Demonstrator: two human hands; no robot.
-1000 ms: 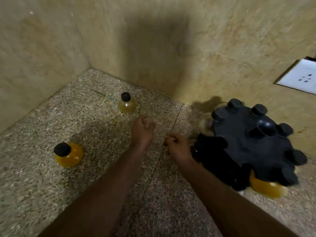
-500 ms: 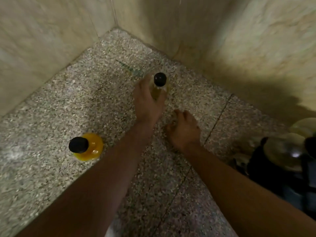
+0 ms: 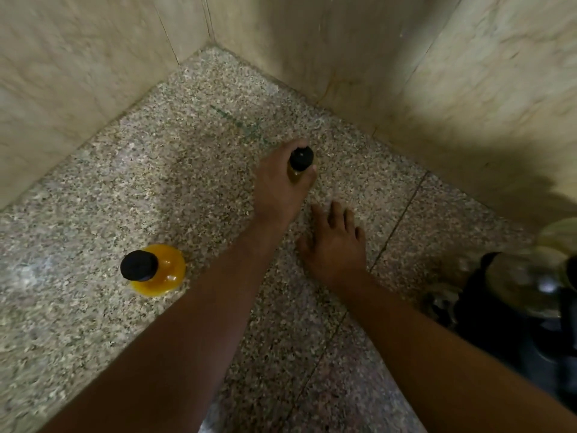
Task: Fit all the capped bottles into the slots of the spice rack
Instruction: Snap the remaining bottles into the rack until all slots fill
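left hand [image 3: 278, 185] fingers wrapped round small capped bottle [image 3: 300, 164] near the bench's far corner, right hand [image 3: 335, 245] spread flat, empty; grip sits high, so bottle may slip before reaching spice rack [image 3: 512, 307] at right edge.

A home kitchen corner; speckled granite counter [image 3: 156, 157], marble-tiled walls [image 3: 468, 73], spice rack [image 3: 499, 323].

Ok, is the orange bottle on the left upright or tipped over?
Upright. The orange bottle stands on the counter with its black cap facing the camera, untouched by either hand.
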